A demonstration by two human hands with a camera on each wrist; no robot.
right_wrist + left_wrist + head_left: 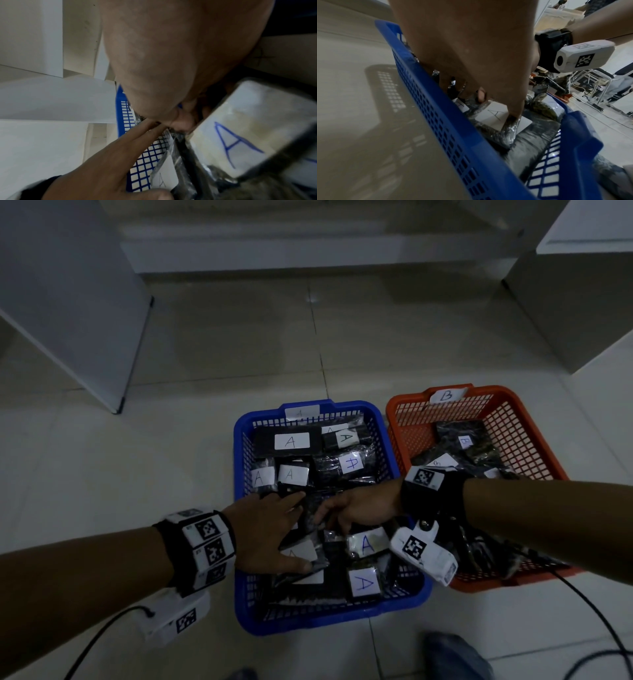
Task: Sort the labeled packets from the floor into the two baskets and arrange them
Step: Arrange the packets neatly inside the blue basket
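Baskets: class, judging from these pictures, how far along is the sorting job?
Done: no packets show on the floor; A packets lie in the blue basket, B packets in the orange basket. In hand: left hand and right hand are both among the blue basket's packets, arranging them. Left: its packets overlap crookedly, and the orange basket's are piled loosely.

indoor workroom or lab – tiled floor (205,344), white cabinets (68,302), trailing cables (594,106).
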